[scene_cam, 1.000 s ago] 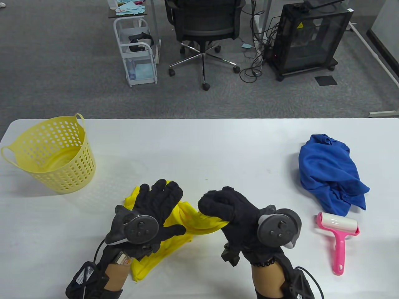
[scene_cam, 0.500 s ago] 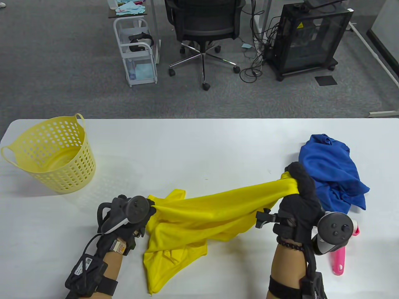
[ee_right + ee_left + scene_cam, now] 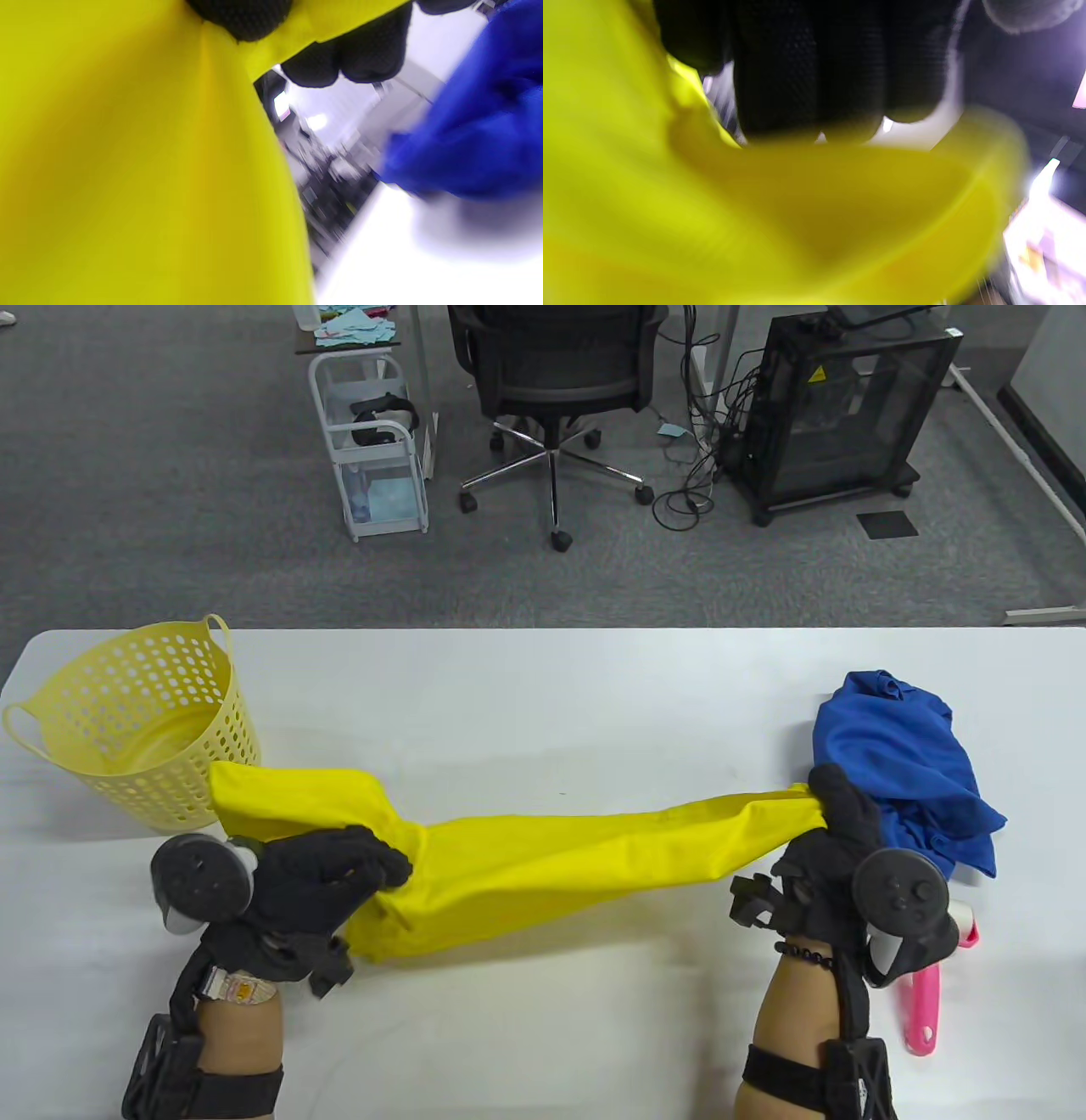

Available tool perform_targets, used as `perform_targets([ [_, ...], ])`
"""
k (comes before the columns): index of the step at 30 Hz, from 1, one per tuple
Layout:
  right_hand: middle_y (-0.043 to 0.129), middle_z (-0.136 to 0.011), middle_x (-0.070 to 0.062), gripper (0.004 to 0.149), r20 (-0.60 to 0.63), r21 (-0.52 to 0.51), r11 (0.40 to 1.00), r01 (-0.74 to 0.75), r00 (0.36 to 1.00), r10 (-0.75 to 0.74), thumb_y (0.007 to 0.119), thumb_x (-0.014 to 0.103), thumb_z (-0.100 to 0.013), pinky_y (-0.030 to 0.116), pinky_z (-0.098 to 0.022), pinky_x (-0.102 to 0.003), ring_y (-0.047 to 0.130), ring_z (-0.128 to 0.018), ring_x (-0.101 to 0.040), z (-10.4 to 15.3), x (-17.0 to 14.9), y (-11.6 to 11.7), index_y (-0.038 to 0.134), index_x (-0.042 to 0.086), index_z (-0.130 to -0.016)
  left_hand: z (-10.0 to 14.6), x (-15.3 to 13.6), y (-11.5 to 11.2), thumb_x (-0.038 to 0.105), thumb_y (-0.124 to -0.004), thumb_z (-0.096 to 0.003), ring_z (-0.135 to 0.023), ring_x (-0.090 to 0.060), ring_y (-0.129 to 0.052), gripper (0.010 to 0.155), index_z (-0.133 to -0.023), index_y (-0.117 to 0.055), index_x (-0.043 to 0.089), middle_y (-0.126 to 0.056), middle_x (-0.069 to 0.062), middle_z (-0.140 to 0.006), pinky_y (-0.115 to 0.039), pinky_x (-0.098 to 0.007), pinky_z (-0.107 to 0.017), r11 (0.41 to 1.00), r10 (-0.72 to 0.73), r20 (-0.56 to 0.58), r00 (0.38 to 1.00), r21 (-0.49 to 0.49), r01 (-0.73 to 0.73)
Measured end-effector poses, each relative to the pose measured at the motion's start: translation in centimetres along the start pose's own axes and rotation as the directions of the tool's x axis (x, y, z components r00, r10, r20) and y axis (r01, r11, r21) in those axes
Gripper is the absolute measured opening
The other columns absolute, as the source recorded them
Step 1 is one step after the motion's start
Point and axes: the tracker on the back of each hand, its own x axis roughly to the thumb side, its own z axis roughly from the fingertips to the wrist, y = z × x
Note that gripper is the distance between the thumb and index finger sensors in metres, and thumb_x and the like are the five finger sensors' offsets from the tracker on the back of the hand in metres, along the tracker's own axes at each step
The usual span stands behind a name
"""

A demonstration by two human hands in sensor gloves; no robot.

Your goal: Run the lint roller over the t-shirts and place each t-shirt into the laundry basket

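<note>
The yellow t-shirt (image 3: 543,857) is held stretched above the counter (image 3: 543,687), gripped at one end by the left hand (image 3: 327,878) and pinched at the other by the right hand (image 3: 836,823). The blue t-shirt (image 3: 899,763) lies beside the right hand. The laundry basket (image 3: 136,721) stands far left; the lint roller (image 3: 925,993) is partly hidden.

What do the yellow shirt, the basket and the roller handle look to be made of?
Yellow shirt: thin, smooth knit fabric, probably synthetic; it stretches taut and drapes in soft folds. Basket: matte yellow plastic, moulded with rows of round holes. Roller handle: glossy pink plastic, likely rigid.
</note>
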Motion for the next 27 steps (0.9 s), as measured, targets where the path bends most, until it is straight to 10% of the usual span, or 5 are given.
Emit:
perform_targets([
  [5, 0.081, -0.096, -0.020, 0.041, 0.041, 0.199, 0.923, -0.328, 0.944, 0.327, 0.077, 0.020, -0.047, 0.053, -0.065, -0.068, 0.079, -0.086, -0.050, 0.0, 0.5, 3.5, 0.079, 0.024, -0.088, -1.5, -2.7, -2.2, 0.062, -0.072, -0.0453, -0.074, -0.037, -0.102, 0.058, -0.085, -0.086, 0.023, -0.099, -0.009, -0.082, -0.071, -0.062, -0.062, 0.849, -0.350, -0.412, 0.841, 0.239, 0.471],
  [9, 0.081, -0.098, -0.017, 0.041, 0.103, 0.194, 0.832, -0.519, 0.855, 0.509, 0.076, 0.023, -0.048, 0.052, -0.066, -0.068, 0.078, -0.089, -0.048, 0.4, 1.0, 4.8, 0.078, 0.027, -0.088, -3.3, -5.9, -5.9, 0.075, -0.068, -0.0369, -0.108, -0.054, -0.053, 0.090, -0.109, -0.042, 0.027, -0.054, -0.014, -0.116, -0.045, -0.072, -0.073, 0.666, -0.721, -0.486, 0.493, -0.294, 0.685],
  [14, 0.083, -0.095, -0.016, 0.041, 0.065, 0.100, 0.920, -0.379, 0.925, 0.374, 0.075, 0.022, -0.047, 0.053, -0.066, -0.067, 0.080, -0.087, -0.047, 0.3, 0.6, 4.1, 0.077, 0.026, -0.088, -3.5, -8.6, -7.7, 0.068, -0.075, -0.0366, -0.107, -0.055, -0.054, 0.078, -0.102, -0.062, 0.029, -0.065, -0.011, -0.112, -0.039, -0.074, -0.073, 0.768, -0.640, -0.489, 0.593, -0.401, 0.499],
  [22, 0.078, -0.096, -0.014, 0.041, 0.000, -0.239, 0.953, -0.189, 0.981, 0.194, 0.071, 0.021, -0.049, 0.050, -0.067, -0.067, 0.076, -0.089, -0.045, 0.4, -1.0, 0.8, 0.072, 0.025, -0.090, 1.1, -4.1, -1.0, 0.047, -0.077, -0.0462, -0.094, -0.037, -0.081, 0.043, -0.085, -0.077, 0.029, -0.081, -0.003, -0.096, -0.058, -0.062, -0.070, 0.553, -0.401, -0.537, 0.742, 0.504, 0.663],
  [27, 0.058, -0.110, -0.027, 0.058, -0.033, 0.292, 0.839, -0.460, 0.871, 0.489, 0.075, 0.029, -0.049, 0.038, -0.065, -0.074, 0.053, -0.097, -0.061, -0.4, -1.8, 3.5, 0.056, 0.019, -0.103, 1.4, -5.1, 0.2, 0.048, -0.082, -0.0448, -0.097, -0.041, -0.081, 0.042, -0.083, -0.084, 0.030, -0.088, -0.002, -0.096, -0.055, -0.069, -0.070, 0.807, -0.286, -0.226, 0.931, 0.468, 0.361],
])
